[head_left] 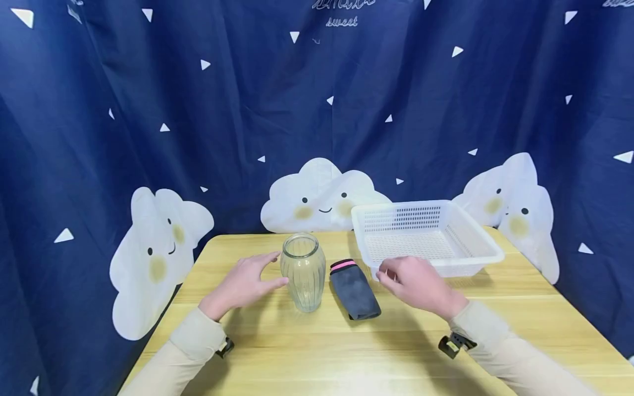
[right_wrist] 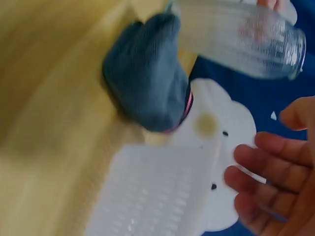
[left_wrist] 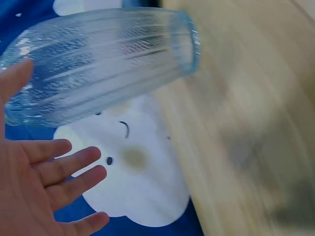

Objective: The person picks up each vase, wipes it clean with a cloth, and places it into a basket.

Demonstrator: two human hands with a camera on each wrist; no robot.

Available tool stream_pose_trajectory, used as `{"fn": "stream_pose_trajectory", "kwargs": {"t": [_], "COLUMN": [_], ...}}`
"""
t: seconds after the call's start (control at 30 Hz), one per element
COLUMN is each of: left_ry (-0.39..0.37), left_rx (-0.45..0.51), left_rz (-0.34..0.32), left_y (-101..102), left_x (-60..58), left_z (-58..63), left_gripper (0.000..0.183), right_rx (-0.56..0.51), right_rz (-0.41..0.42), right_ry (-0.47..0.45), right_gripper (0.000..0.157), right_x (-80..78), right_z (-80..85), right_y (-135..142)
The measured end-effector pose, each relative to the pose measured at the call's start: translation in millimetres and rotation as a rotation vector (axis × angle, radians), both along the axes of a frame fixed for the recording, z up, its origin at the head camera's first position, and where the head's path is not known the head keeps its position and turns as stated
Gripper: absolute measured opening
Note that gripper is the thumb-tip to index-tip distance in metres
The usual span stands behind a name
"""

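Observation:
A clear ribbed glass vase (head_left: 303, 278) stands upright on the wooden table. Just left of it is my left hand (head_left: 250, 280), thumb and fingers spread toward the glass; the left wrist view shows the palm bare beside the vase (left_wrist: 108, 64). Right of the vase lies a folded dark grey cloth item with a pink stripe at one end (head_left: 354, 291), perhaps a sock. My right hand (head_left: 416, 283), fingers loosely bent and holding nothing, hovers between this item and the white basket (head_left: 470, 264), overlapping the basket's near corner. In the right wrist view its fingers (right_wrist: 275, 162) hang apart from everything.
The basket, a shallow perforated plastic one, sits at the table's back right. Behind the table (head_left: 307, 352) hangs a dark blue curtain (head_left: 277, 110) printed with white clouds and triangles. A strap with a small black device (head_left: 453, 345) is on each wrist.

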State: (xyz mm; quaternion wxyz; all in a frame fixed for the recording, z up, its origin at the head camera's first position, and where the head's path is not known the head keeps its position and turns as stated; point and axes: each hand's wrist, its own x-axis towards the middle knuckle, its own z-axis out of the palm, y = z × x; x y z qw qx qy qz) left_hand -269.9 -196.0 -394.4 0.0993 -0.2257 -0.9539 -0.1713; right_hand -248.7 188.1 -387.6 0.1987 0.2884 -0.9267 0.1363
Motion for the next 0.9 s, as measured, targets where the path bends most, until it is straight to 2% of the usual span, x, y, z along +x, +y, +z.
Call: {"fn": "stream_pose_trajectory", "kwargs": {"t": [0.1, 0.23, 0.4, 0.5, 0.67, 0.77, 0.9], "left_ry": [0.010, -0.006, -0.003, 0.020, 0.064, 0.070, 0.093], "left_rx": [0.021, 0.020, 0.068, 0.108, 0.152, 0.138, 0.084], "left_rz": [-0.012, -0.024, 0.036, 0.067, 0.073, 0.087, 0.110], "left_y": [3.1, 5.9, 13.3, 24.5, 50.4, 64.7, 77.5], "left_x": [1.7, 4.7, 10.0, 11.3, 11.1, 9.8, 6.6], "left_z": [9.4, 17.8, 29.0, 38.5, 50.1, 53.9, 54.8], "left_gripper": [0.071, 0.074, 0.079, 0.080, 0.084, 0.085, 0.084], "right_rx": [0.023, 0.064, 0.081, 0.094, 0.120, 0.107, 0.037], "right_rz": [-0.026, -0.112, -0.225, -0.270, -0.306, -0.321, -0.327], "right_ry": [-0.064, -0.155, -0.287, -0.291, -0.262, -0.281, -0.349], "right_gripper": [0.018, 0.026, 0.038, 0.040, 0.041, 0.042, 0.039], "right_x": [7.6, 9.7, 4.4, -0.3, -7.2, -10.2, -13.7], "right_z": [-8.2, -25.5, -41.9, -50.2, -65.7, -71.8, -74.4], "right_y": [-4.7, -10.2, -18.6, -23.6, -33.4, -38.9, -44.6]}}
